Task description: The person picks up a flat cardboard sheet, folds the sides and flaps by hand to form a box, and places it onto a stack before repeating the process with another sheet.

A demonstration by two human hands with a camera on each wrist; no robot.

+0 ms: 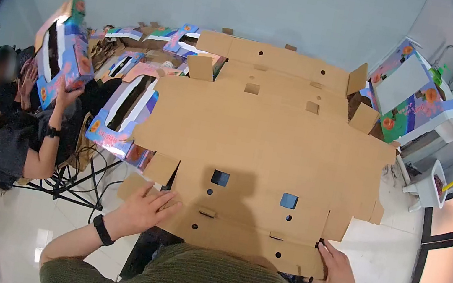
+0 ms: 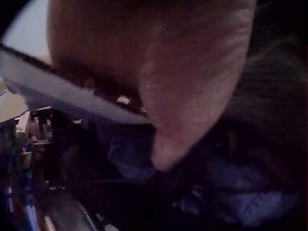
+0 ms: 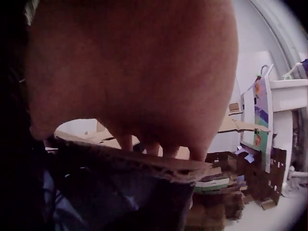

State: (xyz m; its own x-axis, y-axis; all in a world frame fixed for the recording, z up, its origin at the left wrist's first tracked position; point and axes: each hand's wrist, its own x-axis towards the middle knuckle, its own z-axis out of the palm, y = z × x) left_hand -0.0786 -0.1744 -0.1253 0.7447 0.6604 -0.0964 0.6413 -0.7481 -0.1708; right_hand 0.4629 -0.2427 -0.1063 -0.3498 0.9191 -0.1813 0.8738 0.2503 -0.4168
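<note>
A large unfolded brown cardboard sheet (image 1: 274, 143), printed side down, spreads in front of the person, with square cutouts and small round holes. At its near left edge the left hand (image 1: 143, 211) lies with fingers spread over the top; its thumb (image 2: 166, 151) hangs below the edge in the left wrist view. The right hand (image 1: 339, 274) grips the near right corner, fingers over the top surface. In the right wrist view, several fingertips (image 3: 168, 150) of the right hand press on the sheet behind its corrugated edge (image 3: 139, 159), with the thumb on the near side.
Printed cartons (image 1: 124, 109) stand at the left and behind the sheet. Further left, a seated person holds up a printed carton (image 1: 64, 57). A printed panel (image 1: 406, 90) leans by a white sink (image 1: 447, 127) at right. Cables and a black metal frame (image 1: 81, 186) are below left.
</note>
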